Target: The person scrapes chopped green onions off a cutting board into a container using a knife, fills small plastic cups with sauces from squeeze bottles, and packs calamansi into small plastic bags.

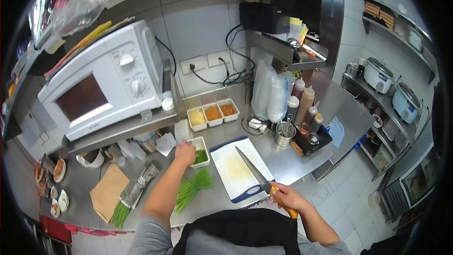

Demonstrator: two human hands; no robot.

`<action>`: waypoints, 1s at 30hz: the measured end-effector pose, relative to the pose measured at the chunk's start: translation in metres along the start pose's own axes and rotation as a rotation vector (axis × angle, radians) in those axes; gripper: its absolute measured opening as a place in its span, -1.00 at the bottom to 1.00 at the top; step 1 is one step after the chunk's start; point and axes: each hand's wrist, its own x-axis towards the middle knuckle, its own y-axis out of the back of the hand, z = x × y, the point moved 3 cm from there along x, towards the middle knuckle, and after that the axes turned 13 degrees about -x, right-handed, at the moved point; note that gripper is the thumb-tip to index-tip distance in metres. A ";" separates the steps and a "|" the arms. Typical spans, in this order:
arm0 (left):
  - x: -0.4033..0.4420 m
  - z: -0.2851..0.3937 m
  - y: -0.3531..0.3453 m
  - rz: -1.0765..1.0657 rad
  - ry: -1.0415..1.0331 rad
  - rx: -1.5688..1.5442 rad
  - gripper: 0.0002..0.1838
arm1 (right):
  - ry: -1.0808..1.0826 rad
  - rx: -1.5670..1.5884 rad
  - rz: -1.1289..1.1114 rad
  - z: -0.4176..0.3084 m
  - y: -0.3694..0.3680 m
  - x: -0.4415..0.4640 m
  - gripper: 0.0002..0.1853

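Observation:
My left hand (185, 153) has its fingers curled at the left edge of a white rectangular container (199, 142), gripping its rim. Chopped green chives (201, 157) lie inside it. In my right hand (289, 195) is a large kitchen knife (253, 169), held by its orange handle. Its blade points away from me, over the right side of a white cutting board (231, 158) with dark blue ends. The board bears a faint greenish stain. A loose bunch of long chives (192, 190) lies on the steel counter, left of the board.
Three white tubs (213, 115) of shredded food stand behind the board. Sauce bottles (306, 98) and a metal cup with utensils (285, 134) are at the right. A microwave (106, 78) sits on a raised shelf at left, above newspaper-wrapped chives (137, 191) and brown paper (108, 190).

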 end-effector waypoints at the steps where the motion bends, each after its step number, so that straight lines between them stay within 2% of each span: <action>1: 0.000 0.001 0.002 -0.013 -0.016 0.009 -0.46 | 0.005 -0.020 0.011 0.000 0.005 0.000 -0.52; 3: 0.001 0.009 0.013 -0.045 -0.045 0.024 -0.48 | 0.006 -0.059 0.031 0.001 0.016 -0.001 -0.52; 6: 0.004 0.021 0.028 -0.346 0.214 -0.078 -0.47 | 0.059 -0.355 0.160 0.007 0.031 0.008 -0.51; 9: 0.003 0.013 0.015 -0.305 0.250 -0.132 -0.44 | 0.090 -0.533 0.192 0.008 0.042 0.016 -0.50; 12: -0.015 0.031 0.031 -0.073 -0.012 0.030 -0.50 | 0.134 -0.589 0.166 0.011 0.050 0.028 -0.50; 16: 0.000 0.025 0.025 -0.111 0.094 0.006 -0.47 | 0.224 -0.665 0.152 0.025 0.063 0.052 -0.50; 19: 0.012 0.026 0.031 -0.338 0.347 -0.121 -0.50 | 0.333 -0.684 0.128 0.034 0.074 0.066 -0.48; 21: 0.012 0.034 0.037 -0.317 0.452 -0.178 -0.50 | 0.423 -0.700 0.119 0.035 0.084 0.073 -0.45; 22: 0.012 0.037 0.036 -0.308 0.505 -0.208 -0.51 | 0.364 -0.754 0.050 0.028 0.090 0.073 -0.42; 25: -0.001 0.044 0.022 0.152 0.169 0.152 -0.53 | 0.417 -0.783 0.036 0.024 0.092 0.092 -0.39; 28: 0.000 0.063 0.034 0.014 0.309 0.175 -0.54 | 0.424 -0.810 -0.038 0.027 0.078 0.125 -0.35; 30: 0.001 0.072 0.036 0.106 0.297 0.078 -0.56 | 0.484 -0.784 -0.069 0.026 0.067 0.142 -0.34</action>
